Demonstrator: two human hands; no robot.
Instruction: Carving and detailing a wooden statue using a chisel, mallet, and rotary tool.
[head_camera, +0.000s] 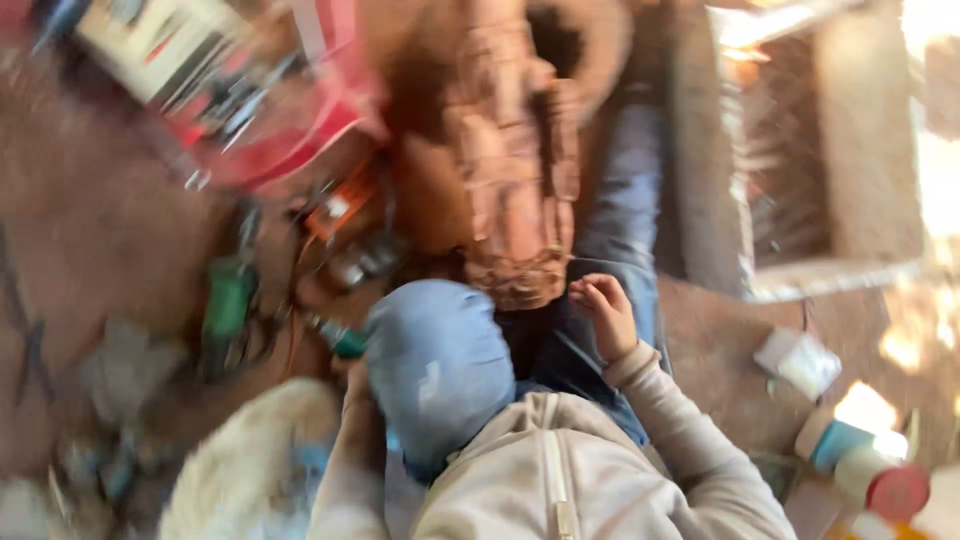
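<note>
The view is heavily blurred. My right hand (606, 312) rests on my jeans-clad thigh (620, 220), fingers loosely curled with nothing in them, just right of the lower end of a brown carved wooden piece (512, 180). That piece stands between my legs. My bent left knee (435, 360) is in front of it. My left hand (350, 372) is almost wholly hidden behind that knee, only its beige sleeve (340, 470) showing clearly. Its grip cannot be made out. A small green-tipped object (345, 342) lies close to it.
On the dirt floor to the left lie a green power tool (228, 300), an orange tool (335, 205) and a red tray of tools (290, 130). A grey rectangular frame (790, 270) stands at right. White cups (800, 360) and red-lidded containers (897, 492) sit at lower right.
</note>
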